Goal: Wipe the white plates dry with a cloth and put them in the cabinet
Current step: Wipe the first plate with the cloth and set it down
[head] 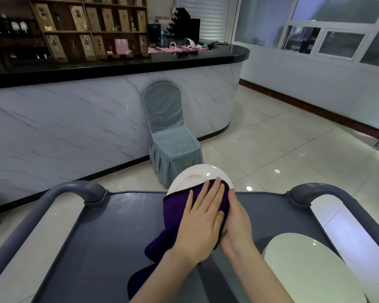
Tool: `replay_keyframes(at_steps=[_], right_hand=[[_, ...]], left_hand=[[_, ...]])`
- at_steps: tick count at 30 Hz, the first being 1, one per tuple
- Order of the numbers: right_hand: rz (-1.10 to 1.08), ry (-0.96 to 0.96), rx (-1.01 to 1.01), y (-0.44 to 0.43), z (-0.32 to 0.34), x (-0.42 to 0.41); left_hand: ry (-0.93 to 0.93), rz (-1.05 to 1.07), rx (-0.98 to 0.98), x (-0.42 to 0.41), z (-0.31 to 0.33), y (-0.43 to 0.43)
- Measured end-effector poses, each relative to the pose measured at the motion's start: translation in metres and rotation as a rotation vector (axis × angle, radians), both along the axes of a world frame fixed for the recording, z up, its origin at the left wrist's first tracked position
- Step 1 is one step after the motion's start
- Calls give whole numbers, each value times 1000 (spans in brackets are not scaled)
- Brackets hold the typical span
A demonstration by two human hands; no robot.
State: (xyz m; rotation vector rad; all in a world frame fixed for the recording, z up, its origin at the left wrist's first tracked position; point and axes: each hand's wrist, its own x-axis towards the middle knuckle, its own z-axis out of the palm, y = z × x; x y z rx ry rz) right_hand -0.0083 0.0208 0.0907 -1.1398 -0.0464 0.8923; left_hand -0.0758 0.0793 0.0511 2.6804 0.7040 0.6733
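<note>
Step in hand: wiping. The plate [195, 176] is tilted over the far edge of the cart [96, 237], half under the cloth [177, 211]. The left hand [202, 219] has flat fingers pressing the cloth down. The right hand [236, 224] grips the plate's rim with the thumb on top, fingers hidden beneath. The stack [311, 272] waits near right. Next, likely: finish this face, turn the plate over.

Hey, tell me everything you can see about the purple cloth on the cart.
The purple cloth is dark violet, soft and thick-looking, like towelling, with a darker stitched edge. Its upper part is spread over the near half of a tilted white plate, pressed flat there by the straight fingers of the left hand. The right hand holds the plate's right rim beside it. The rest hangs in folds and trails onto the grey cart top, toward the person.
</note>
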Motion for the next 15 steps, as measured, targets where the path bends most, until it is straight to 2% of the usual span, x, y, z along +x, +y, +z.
replay_keyframes(at_steps=[3,8,11,15], right_hand=[[34,-22,-55,-2,-3,-11],[19,-80,-141,-4,3,-8],[-9,-160,-126,-6,9,6],[-63,-184,-104,-8,15,23]], left_hand=[[-19,-40,-59,8,10,19],[-180,9,-331,4,4,39],[-214,80,-374,-10,-12,39],[-175,63,-394,-26,-36,11]])
